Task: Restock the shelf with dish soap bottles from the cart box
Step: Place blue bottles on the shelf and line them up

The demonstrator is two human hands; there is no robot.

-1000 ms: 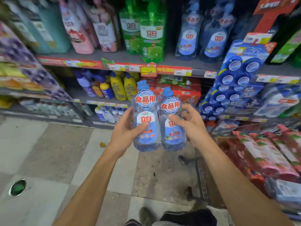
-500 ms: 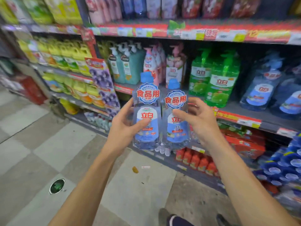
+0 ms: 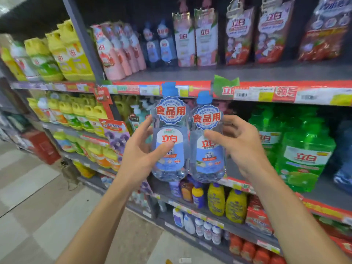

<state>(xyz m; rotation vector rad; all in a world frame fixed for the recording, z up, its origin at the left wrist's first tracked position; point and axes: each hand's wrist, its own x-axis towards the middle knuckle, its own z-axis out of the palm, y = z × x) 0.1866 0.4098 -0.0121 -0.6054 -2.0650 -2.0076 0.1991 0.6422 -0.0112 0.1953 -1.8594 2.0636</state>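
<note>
While both arms reach forward at chest height, the left hand [image 3: 139, 155] grips the left bottle [image 3: 170, 138] and the right hand [image 3: 242, 147] grips the right bottle [image 3: 207, 143], so each hand is closed around its own clear dish soap bottle. On the left hand, the thumb lies across the front of the label and the fingers wrap behind the bottle's side; on the right hand, the thumb presses on the label's upper part and the fingers curl around the far side. Both bottles stand upright, side by side and touching, each with a blue cap, a round blue-and-red sticker at the neck and a pale blue label below. They are held in the air in front of the shelving, their caps overlapping the price strip [image 3: 266, 93] of the upper shelf [image 3: 228, 72] and their bases level with the front edge of the middle shelf [image 3: 323, 189]. On the upper shelf stand pink bottles [image 3: 114, 54], a few blue bottles [image 3: 162, 44] further back, and refill pouches [image 3: 196, 39]. To the right of the hands, green bottles [image 3: 302, 149] sit on the middle shelf, and yellow jugs [image 3: 62, 54] fill the bay to the left. Below the held pair, small yellow bottles [image 3: 224, 202] line a lower shelf above the tiled floor [image 3: 47, 216].
</note>
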